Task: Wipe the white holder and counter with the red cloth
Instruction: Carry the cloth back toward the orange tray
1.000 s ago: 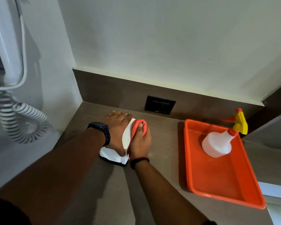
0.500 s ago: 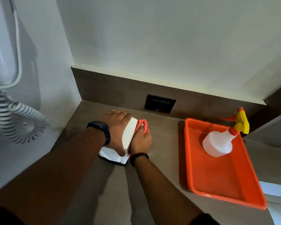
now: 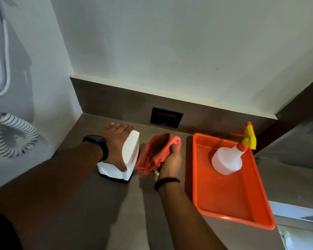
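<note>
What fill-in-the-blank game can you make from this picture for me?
1. The right hand grips the red ____.
2. The left hand rests on the white ____.
3. The spray bottle stands in the orange ____.

Missing words: cloth, holder, tray.

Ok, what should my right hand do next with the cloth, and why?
Probably press the red cloth in the right hand against the white holder's right face: the left hand rests on the holder, and the cloth is bunched just beside it.
</note>
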A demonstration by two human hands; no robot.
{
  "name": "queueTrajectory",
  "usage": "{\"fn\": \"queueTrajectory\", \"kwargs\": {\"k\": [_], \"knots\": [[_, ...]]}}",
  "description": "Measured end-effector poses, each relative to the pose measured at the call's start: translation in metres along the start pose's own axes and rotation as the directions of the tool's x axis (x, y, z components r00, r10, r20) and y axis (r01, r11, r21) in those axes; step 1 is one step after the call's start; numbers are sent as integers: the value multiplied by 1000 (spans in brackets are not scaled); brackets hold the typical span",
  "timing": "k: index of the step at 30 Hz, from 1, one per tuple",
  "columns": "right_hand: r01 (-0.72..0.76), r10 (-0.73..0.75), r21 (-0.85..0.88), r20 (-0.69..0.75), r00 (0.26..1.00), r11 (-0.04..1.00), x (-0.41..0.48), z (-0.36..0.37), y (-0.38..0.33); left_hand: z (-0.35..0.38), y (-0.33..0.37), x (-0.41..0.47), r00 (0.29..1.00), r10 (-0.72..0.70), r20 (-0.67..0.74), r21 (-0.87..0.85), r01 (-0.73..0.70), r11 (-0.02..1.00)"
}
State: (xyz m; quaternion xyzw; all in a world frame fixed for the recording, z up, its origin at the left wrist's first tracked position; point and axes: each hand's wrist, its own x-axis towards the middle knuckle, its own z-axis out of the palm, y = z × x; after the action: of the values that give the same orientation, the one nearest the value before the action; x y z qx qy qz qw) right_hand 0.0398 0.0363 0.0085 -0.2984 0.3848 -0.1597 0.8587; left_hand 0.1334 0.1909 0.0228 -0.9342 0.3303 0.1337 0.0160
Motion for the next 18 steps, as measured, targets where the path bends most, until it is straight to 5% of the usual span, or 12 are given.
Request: {"fn": "queueTrajectory", "kwargs": {"k": [2, 4, 8, 11, 15, 18], "knots": [[109, -110, 42, 19, 994, 993, 2, -14, -35, -7, 5, 0, 994, -63, 88, 8, 63, 998], [320, -319, -102, 26, 947, 942, 6, -37, -69, -15, 17, 2, 989, -98, 107, 20, 97, 995], [523, -566, -645, 166, 807, 557, 18, -97, -112, -22, 82, 20, 981, 29, -192, -35, -37, 999], [486, -549, -825, 274, 790, 289, 35, -134, -126, -2, 146, 39, 953, 166, -255, -154, -209, 966], [388, -372, -893, 447, 813, -227, 61, -165, -123, 43, 204, 59, 953, 261, -152, -173, -285, 943], [341, -241, -844, 463, 853, -413, 69, -178, -109, 73, 223, 69, 960, 274, -49, -133, -279, 951]]}}
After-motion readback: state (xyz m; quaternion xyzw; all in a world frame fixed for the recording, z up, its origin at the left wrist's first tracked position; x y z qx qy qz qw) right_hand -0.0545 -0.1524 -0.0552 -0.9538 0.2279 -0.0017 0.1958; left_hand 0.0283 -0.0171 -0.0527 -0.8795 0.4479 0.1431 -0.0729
